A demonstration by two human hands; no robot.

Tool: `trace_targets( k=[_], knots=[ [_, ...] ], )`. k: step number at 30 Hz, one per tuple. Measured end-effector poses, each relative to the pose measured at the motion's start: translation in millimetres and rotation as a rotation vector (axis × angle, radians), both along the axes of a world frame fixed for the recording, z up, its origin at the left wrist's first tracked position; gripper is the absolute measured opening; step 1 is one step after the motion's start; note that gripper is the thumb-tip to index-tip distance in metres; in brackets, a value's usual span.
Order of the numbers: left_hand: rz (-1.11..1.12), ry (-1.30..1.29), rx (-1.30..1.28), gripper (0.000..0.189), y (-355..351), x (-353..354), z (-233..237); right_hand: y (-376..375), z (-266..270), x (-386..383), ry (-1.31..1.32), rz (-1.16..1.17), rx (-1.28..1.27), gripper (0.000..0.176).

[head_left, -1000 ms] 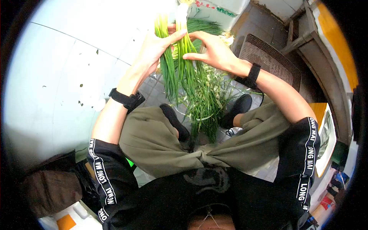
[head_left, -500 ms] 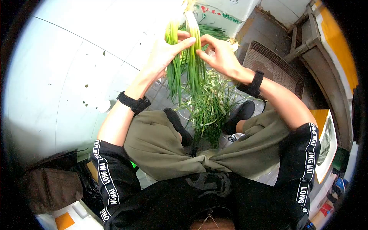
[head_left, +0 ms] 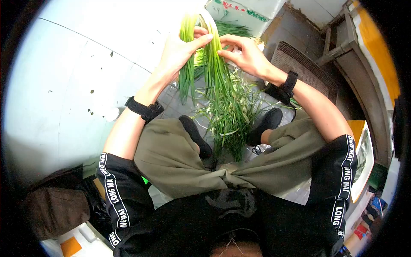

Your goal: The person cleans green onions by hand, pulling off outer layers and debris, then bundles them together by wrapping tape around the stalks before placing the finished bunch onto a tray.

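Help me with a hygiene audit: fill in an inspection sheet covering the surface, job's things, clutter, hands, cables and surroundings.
Surface: grey tiled floor, partly covered by greens.
Job's things: long green stalks held up, pale ends upward; another green bunch lies behind.
Clutter: loose leafy heap between the shoes; dark specks on the pale panel.
Hands: left hand grips the stalks; right hand has its fingertips at their edge, grip unclear.
Cables: none clearly seen.
Surroundings: brown woven tray and white box with red and green markings.
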State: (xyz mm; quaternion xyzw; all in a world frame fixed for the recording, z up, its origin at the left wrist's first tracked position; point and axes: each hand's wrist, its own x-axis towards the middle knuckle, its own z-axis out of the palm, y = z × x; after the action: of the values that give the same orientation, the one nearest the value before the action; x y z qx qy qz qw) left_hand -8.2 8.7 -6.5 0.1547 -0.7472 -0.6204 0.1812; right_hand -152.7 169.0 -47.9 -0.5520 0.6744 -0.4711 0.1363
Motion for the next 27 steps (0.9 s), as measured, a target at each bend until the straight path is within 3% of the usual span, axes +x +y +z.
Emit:
trace_targets(
  k=[13, 15, 17, 20, 27],
  knots=[
    [0.094, 0.012, -0.07, 0.019, -0.2, -2.5, -0.8, -1.9, -2.0, -3.3, -0.083, 0.009, 0.032, 0.034],
    [0.057, -0.009, -0.042, 0.018, 0.5, -0.4, 1.0, -3.3, 2.5, 2.7, -0.267, 0.095, 0.045, 0.038],
    [0.066, 0.0, -0.048, 0.018, 0.8, -2.6, -3.5, -1.5, 10.4, 12.6, -0.237, 0.076, 0.026, 0.043],
    [0.053, -0.016, -0.086, 0.019, 0.8, -2.9, -1.4, -0.5, 18.0, 17.2, 0.028, -0.021, 0.096, 0.041],
    [0.017, -0.04, -0.061, 0.022, -0.8, 2.7, 6.0, -2.8, 1.9, 0.6, -0.004, -0.047, 0.083, 0.031]
  ],
)
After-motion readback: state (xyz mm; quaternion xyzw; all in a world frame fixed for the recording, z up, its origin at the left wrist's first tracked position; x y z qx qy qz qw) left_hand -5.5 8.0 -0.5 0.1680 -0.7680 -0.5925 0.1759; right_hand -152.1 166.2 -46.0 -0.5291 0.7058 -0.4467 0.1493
